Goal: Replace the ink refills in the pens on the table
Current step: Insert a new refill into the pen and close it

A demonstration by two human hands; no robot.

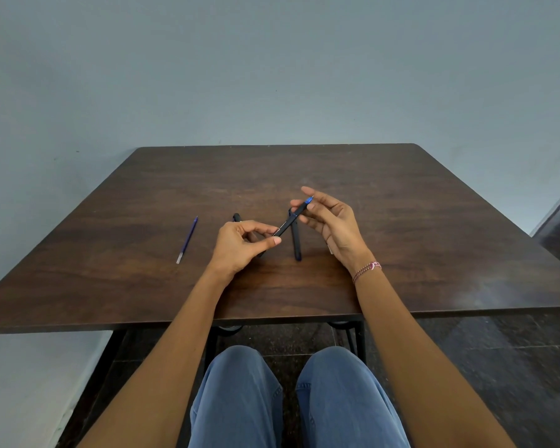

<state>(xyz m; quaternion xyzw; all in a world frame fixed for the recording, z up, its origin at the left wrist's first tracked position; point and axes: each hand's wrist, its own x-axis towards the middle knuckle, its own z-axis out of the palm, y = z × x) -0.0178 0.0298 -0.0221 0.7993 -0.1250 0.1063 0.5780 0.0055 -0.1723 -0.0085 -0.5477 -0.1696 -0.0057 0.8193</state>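
A dark pen with a blue tip (291, 220) is held slanted above the brown table (401, 247). My left hand (240, 247) pinches its lower end between thumb and fingers. My right hand (332, 221) holds the upper end near the blue tip with thumb and fingertips. Under the pen a second dark pen (296, 244) lies on the table. Another dark pen (237, 217) shows its end behind my left hand, the rest hidden. A loose blue refill (187, 240) lies to the left.
The table stands against a pale blue wall (272, 76), and its near edge (143, 324) is above my knees. A beaded bracelet (367, 270) is on my right wrist. Dark floor (498, 367) lies to the right.
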